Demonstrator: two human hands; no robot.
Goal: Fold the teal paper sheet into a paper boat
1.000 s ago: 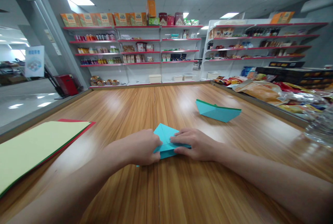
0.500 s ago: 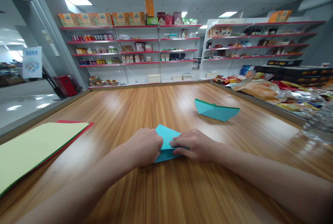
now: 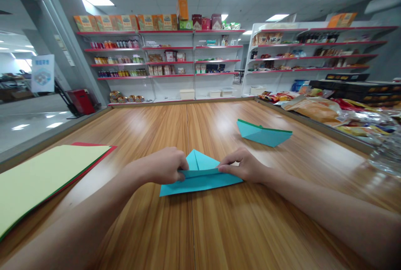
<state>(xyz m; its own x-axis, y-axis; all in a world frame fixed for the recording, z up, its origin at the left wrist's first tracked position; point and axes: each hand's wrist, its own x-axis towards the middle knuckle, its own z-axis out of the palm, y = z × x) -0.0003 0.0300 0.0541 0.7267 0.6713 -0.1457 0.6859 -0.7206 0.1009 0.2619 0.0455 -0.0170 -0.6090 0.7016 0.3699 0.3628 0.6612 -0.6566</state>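
A partly folded sheet of blue paper (image 3: 200,183) lies in front of me, with a triangular peak pointing away and a raised strip along its lower side. My left hand (image 3: 166,165) is closed on the left end of that strip, its fingers curled. At the strip's right end, my right hand (image 3: 242,165) pinches the paper between thumb and forefinger. Beyond my right hand stands a folded paper boat (image 3: 265,133), blue with a green top edge.
A stack of coloured paper (image 3: 53,169), pale yellow on top with green and red edges below, rests at the left of the wooden table (image 3: 150,236). Snack packets (image 3: 316,109) and a clear plastic object (image 3: 388,153) are along the right. Stocked shelves (image 3: 169,61) stand behind.
My hands have moved apart, the left one leftward and the right one slightly rightward. More of the blue paper shows between them, its strip now lifted. The view has shifted slightly.
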